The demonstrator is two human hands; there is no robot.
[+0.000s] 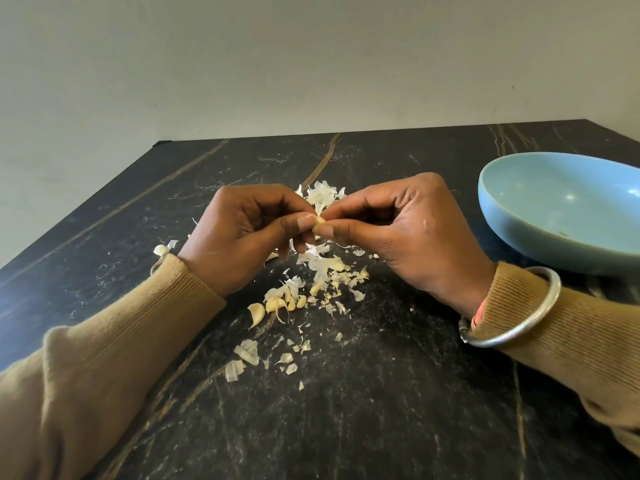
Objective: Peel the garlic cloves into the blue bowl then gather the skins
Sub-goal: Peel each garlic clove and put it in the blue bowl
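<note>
Left of the blue bowl (pixel 519 233), my right hand (pixel 408 233) and left hand (pixel 242 233) meet above the desk (pixel 381 410), both pinching one garlic clove (pixel 319 221), and block a straight pass across. Left of the bowl and nearer me, loose skins (pixel 322 268) and unpeeled cloves (pixel 277 303) litter the surface. I see a narrow open strip between bowl and right hand, and bare desk left of the bowl running back to the wall (pixel 311 64).
</note>
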